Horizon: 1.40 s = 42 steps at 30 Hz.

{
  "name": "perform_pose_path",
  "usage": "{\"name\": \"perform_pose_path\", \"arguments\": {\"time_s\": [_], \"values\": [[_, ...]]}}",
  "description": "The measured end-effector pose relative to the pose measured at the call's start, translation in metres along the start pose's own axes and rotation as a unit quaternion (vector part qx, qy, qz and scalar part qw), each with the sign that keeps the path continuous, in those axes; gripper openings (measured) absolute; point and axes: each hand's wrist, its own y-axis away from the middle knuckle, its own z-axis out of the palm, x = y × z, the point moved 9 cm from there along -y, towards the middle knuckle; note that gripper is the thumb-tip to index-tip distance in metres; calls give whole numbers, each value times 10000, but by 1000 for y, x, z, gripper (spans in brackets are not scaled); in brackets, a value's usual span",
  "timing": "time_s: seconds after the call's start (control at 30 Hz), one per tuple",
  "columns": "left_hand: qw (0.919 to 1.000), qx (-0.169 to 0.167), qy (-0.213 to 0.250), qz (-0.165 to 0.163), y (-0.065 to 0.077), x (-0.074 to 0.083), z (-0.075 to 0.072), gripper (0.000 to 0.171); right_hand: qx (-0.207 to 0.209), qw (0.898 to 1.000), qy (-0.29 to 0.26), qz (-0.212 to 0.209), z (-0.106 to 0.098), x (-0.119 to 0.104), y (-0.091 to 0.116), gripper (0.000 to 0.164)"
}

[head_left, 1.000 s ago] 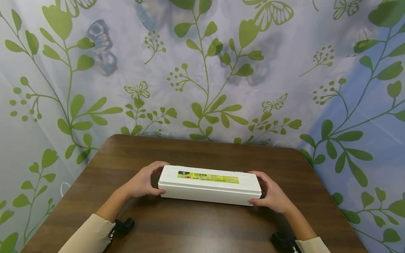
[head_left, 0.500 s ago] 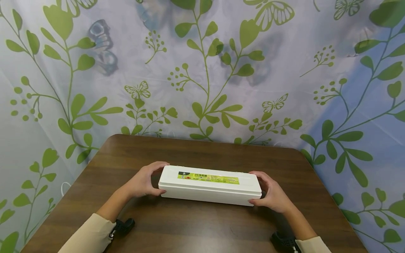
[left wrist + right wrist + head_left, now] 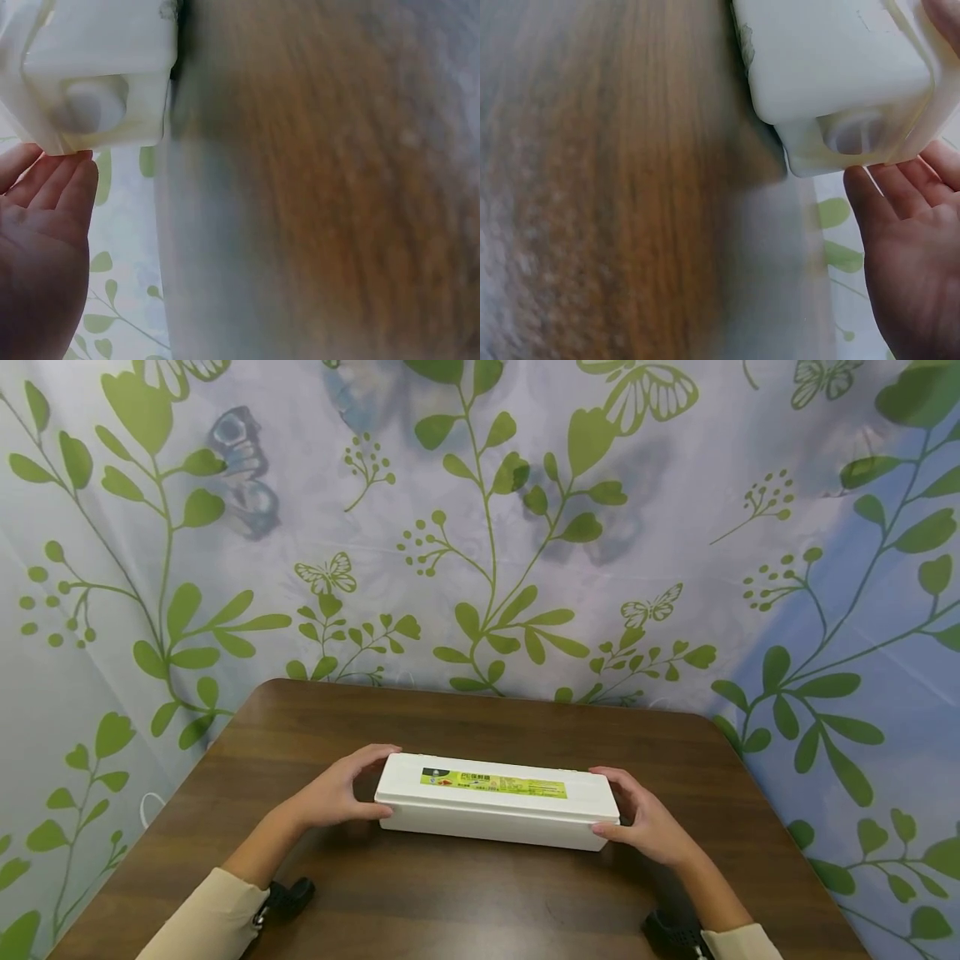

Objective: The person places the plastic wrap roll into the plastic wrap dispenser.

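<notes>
A long white cling film dispenser with a green and yellow label on its lid lies crosswise on the brown table, lid down flat. My left hand holds its left end, thumb at the near edge and fingers round the far side. At the other end my right hand grips likewise, its thumb on the front near the lid seam. In the left wrist view, fingertips of the left hand touch the dispenser beside a round recess in its end. The right wrist view shows the right hand against the matching end.
Wood-grain table top surrounds the dispenser, with its far edge near a hanging cloth printed with green leaves and butterflies. A black strap device is on the left wrist, another on the right. A white cable loop shows at the left.
The right thumb has shifted slightly up the dispenser's front toward the lid seam, and the left thumb looks a little straighter. The dispenser has stayed almost in place.
</notes>
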Motion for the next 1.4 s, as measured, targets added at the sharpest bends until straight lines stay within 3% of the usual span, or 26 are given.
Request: {"name": "perform_pose_path", "arguments": {"time_s": [0.17,0.5,0.8,1.4], "values": [[9993,-55,253,-251,-1,1,-2,72,-31,9998,-170,-30,0,-3,-1,72],[9995,-87,308,-43,0,5,-2,78,21,9996,-277,46,-1,2,0,74],[9993,-79,348,-138,0,1,0,79,14,9987,-512,38,1,2,2,82],[9992,-87,372,-112,0,0,1,78,45,9984,-536,146,1,4,2,80]]}}
